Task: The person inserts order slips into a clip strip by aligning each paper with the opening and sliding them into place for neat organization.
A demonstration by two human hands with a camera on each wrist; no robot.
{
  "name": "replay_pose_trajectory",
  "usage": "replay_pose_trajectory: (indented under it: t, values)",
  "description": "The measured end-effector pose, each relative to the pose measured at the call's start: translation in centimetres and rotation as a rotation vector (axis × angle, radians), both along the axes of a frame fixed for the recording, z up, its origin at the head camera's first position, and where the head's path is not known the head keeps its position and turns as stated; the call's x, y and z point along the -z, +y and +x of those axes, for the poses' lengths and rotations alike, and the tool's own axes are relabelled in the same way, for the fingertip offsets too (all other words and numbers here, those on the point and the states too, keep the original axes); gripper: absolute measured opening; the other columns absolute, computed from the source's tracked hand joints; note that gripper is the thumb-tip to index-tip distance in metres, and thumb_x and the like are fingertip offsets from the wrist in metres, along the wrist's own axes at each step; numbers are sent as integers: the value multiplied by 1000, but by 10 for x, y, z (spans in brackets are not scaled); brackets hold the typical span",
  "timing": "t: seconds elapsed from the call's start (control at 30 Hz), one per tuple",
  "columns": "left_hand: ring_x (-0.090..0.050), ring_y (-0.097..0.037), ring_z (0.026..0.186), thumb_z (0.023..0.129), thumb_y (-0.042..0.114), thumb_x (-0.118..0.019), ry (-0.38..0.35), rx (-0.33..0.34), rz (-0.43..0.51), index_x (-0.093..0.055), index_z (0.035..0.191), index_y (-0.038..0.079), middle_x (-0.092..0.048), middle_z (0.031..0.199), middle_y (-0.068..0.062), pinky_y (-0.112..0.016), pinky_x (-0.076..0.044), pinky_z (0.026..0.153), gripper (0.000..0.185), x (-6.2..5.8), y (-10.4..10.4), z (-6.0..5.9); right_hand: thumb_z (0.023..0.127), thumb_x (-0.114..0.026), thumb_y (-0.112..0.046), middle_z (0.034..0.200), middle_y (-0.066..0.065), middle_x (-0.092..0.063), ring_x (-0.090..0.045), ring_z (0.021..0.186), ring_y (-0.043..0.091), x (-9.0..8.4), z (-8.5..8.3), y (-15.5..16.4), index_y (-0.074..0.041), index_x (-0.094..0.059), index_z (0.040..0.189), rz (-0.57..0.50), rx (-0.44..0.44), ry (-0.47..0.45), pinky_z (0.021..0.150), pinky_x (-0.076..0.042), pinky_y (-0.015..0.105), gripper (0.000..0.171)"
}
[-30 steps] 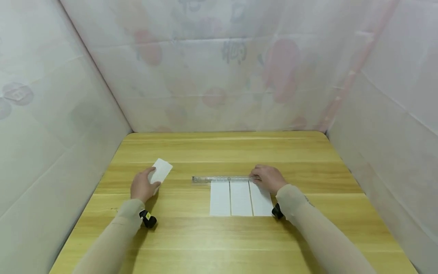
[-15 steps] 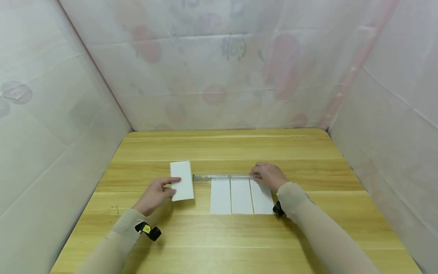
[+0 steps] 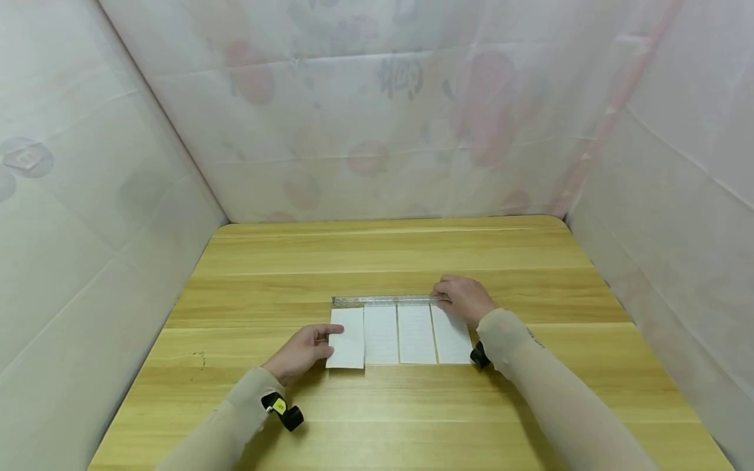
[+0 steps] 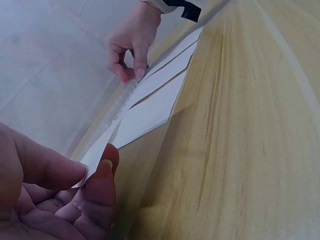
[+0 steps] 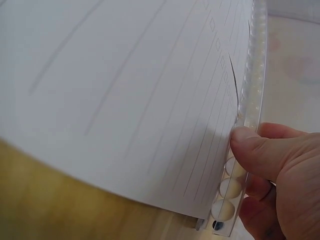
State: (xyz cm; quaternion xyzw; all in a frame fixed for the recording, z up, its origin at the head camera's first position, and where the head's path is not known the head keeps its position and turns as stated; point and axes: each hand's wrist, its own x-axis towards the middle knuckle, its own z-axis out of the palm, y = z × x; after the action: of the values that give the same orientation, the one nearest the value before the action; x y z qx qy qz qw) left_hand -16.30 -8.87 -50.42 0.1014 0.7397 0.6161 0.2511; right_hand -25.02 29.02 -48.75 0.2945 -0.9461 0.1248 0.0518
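Observation:
My left hand [image 3: 302, 353] pinches a white paper card [image 3: 347, 348] by its left edge, thumb and fingers on either side in the left wrist view. This card is at the left end of a row, just below the ruler; whether it touches the table I cannot tell. Three more white cards lie side by side: a left one [image 3: 381, 333], a middle one [image 3: 416, 333] and a right one [image 3: 450, 337], with faint printed lines. Along their top edges runs a clear plastic ruler [image 3: 371, 301] with round holes. My right hand [image 3: 464, 299] grips its right end, thumb on top in the right wrist view [image 5: 280, 165].
The cards lie on a wood-grain table [image 3: 365, 418]. Pale printed sheeting [image 3: 365, 131] rises behind the table and along both sides. Each wrist wears a small black camera, such as the left camera [image 3: 285, 412].
My left hand has carried its card rightward and toward me, turning it straight, to the left end of the row. My right hand stays on the ruler.

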Motion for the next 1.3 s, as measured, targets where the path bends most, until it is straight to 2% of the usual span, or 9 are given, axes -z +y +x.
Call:
replay_pose_trajectory:
  t: [0.1,0.17,0.4,0.53,0.77,1.03,1.1,1.17,1.3]
  values:
    - [-49,-23,93,90,-8,-49,-31,-37,22,-46,137,-6,-44,136,-22,-31,-44,79,47,1,0,-1,82,-78,-14,91,-8,-64,-63,82,12,2,0,0,-19,-73,96,0,-1,1,72,-53,33,16]
    - [-48,-24,96,89,-9,-49,-37,-50,22,-45,137,-7,-40,141,-22,-29,-43,78,48,1,0,-2,82,-78,-15,91,-9,-63,-63,83,12,3,0,-1,-20,-73,96,4,0,-4,73,-53,33,16]
    - [-46,-27,99,86,-11,-48,-46,-74,27,-46,136,-7,-38,142,-24,-29,-44,71,50,3,1,-6,82,-78,-15,91,-9,-63,-63,82,12,1,3,-3,-20,-73,97,6,7,-7,72,-53,33,16]
    - [-44,-29,103,86,-11,-48,-51,-82,17,-47,136,-6,-38,143,-23,-30,-44,73,50,7,1,-10,83,-77,-15,91,-9,-63,-62,82,11,0,4,-4,-20,-73,96,8,10,-9,72,-53,32,15]
    - [-47,-26,94,89,-9,-48,-56,-91,8,-46,137,-4,-41,136,-20,-31,-43,74,49,8,2,-13,84,-76,-15,92,-9,-63,-62,82,11,0,3,-3,-21,-73,97,11,10,-13,72,-53,32,15]
    - [-48,-28,100,86,-11,-48,-55,-105,-10,-49,135,-3,-43,139,-20,-32,-44,74,50,6,5,-15,83,-77,-15,92,-8,-64,-62,82,11,0,5,-3,-19,-73,97,7,9,-19,72,-53,32,15]
    - [-47,-28,105,85,-11,-50,-37,-116,-47,-50,135,-1,-43,139,-19,-33,-43,78,50,5,6,-13,83,-77,-15,93,-7,-64,-62,82,11,0,5,-3,-19,-73,98,7,9,-17,73,-53,33,16]
    - [-46,-27,106,87,-8,-52,15,-129,-124,-52,134,2,-46,137,-17,-35,-43,80,48,4,8,-11,83,-77,-14,93,-7,-64,-63,83,12,1,6,-3,-19,-73,98,7,9,-13,73,-53,33,16]
    - [-50,-23,95,91,3,-60,198,-159,-351,-53,133,2,-56,115,-12,-36,-45,78,43,-3,13,-6,83,-77,-14,96,-7,-65,-63,86,13,2,7,-3,-19,-74,100,9,15,-5,76,-53,34,18]
